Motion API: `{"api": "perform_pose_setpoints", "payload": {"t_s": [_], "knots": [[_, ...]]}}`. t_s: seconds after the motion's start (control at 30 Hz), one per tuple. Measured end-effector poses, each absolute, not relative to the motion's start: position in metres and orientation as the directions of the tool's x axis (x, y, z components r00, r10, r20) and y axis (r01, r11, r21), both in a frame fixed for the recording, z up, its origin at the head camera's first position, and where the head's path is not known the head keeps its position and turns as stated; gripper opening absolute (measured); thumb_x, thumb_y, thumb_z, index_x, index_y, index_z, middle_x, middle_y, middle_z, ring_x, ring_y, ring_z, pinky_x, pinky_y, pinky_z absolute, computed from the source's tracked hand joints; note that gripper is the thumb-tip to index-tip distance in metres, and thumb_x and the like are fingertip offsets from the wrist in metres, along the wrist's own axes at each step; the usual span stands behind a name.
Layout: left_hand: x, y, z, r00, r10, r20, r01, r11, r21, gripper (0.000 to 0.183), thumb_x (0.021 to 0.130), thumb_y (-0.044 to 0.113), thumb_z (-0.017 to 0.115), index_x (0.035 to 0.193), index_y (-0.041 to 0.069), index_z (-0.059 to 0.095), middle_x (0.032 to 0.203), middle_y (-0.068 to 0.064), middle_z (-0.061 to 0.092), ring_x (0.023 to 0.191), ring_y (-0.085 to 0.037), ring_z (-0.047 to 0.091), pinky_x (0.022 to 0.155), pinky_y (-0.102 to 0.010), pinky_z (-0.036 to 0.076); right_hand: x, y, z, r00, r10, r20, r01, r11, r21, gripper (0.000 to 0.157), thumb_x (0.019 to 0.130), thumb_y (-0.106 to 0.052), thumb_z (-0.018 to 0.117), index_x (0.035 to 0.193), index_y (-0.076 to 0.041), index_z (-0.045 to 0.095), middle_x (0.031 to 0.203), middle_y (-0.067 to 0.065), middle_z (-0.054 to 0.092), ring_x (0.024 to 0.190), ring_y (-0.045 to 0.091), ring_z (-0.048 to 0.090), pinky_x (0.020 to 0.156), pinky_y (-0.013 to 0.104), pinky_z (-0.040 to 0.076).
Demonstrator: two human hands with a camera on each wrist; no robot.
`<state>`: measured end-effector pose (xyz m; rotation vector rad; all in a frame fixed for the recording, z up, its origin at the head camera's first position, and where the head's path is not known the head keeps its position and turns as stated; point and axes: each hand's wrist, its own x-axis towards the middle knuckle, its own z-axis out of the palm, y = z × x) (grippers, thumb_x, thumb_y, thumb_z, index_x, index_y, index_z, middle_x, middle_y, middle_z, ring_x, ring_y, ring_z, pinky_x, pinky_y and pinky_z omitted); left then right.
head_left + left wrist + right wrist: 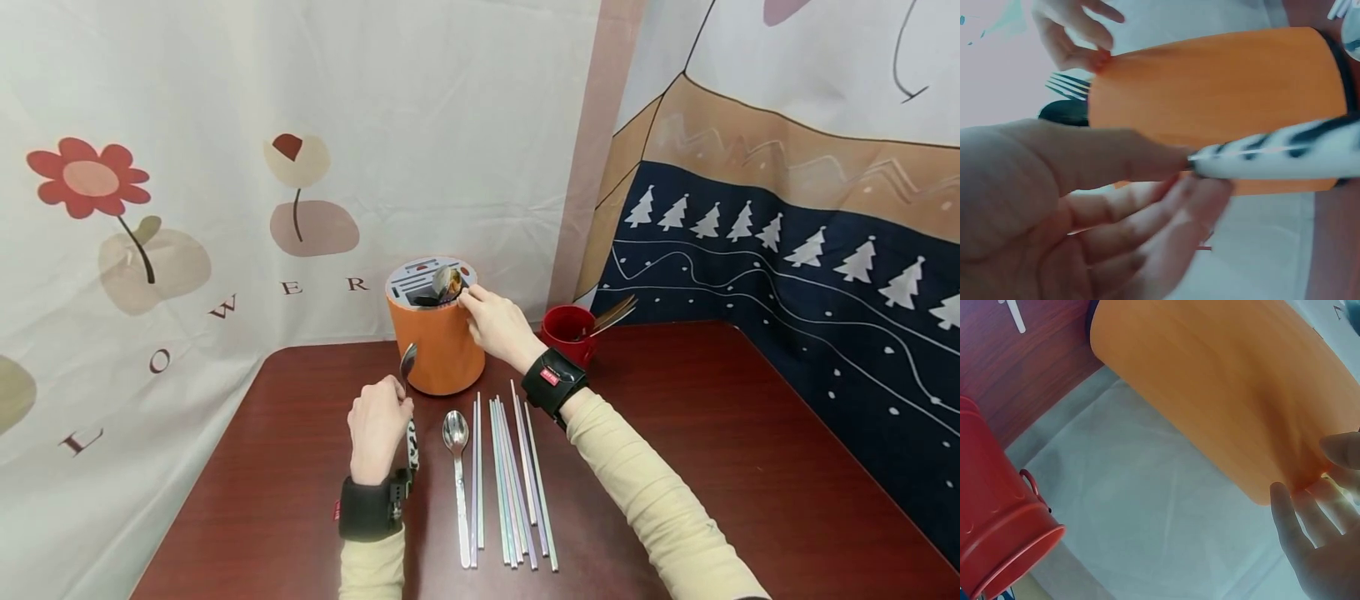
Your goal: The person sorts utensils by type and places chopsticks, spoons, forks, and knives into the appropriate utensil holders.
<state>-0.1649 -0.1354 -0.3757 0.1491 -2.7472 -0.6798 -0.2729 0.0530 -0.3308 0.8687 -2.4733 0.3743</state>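
Note:
My left hand (378,425) pinches a spoon (408,360) near the neck, thumb against fingertips, in front of the orange utensil holder (437,354). The bowl of this spoon points up; its handle (1279,150), white with black patches, hangs down below the fingers. At the holder's top right edge, my right hand (498,325) grips the rim, thumb (1341,450) against the outer wall. The holder's slotted lid (416,273) has several utensils standing in it, among them a fork (1069,86) and a dark, rounded utensil head (1063,112).
Right of the left hand lies a silver spoon (456,433), bowl away from me. Several pale chopsticks (517,492) lie beside it on the dark red table (675,450). A red cup (566,329) holding forks stands behind my right wrist. Printed cloths hang along the table's back.

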Motion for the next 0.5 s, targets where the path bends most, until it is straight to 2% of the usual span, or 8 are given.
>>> {"api": "perform_pose_setpoints", "payload": {"t_s": [0.13,0.3,0.5], "knots": [[-0.164,-0.133,-0.369,-0.881,-0.243,0.405,0.016,0.841,0.540,0.008,0.085,0.013,0.065,0.081,0.007,0.062,0.075,-0.012,0.069,0.062,-0.032,0.063,0.051,-0.042,0.047,-0.274,0.051,-0.330,-0.669,-0.505,0.545,-0.644,0.760,-0.086,0.012,0.088,-0.006,0.060,0.100,-0.007,0.060,0.098,0.007,0.057,0.080,0.024,0.062,0.065,0.037,0.053],[-0.165,-0.131,-0.363,-0.747,-0.307,0.589,0.154,0.783,0.603,0.011,0.086,0.012,0.068,0.091,0.003,0.066,0.079,-0.012,0.073,0.067,-0.027,0.069,0.058,-0.044,0.051,-0.276,0.050,-0.330,-0.679,-0.497,0.540,-0.633,0.769,-0.088,0.012,0.088,-0.006,0.061,0.100,-0.008,0.060,0.100,0.006,0.057,0.079,0.024,0.062,0.064,0.037,0.053],[-0.173,-0.130,-0.357,-0.624,-0.357,0.695,0.281,0.728,0.626,0.016,0.086,0.012,0.069,0.097,0.001,0.067,0.083,-0.013,0.074,0.070,-0.027,0.070,0.063,-0.042,0.054,-0.277,0.048,-0.331,-0.692,-0.490,0.530,-0.624,0.776,-0.098,0.013,0.088,-0.007,0.061,0.102,-0.008,0.060,0.101,0.006,0.058,0.077,0.024,0.063,0.064,0.036,0.054]]}}
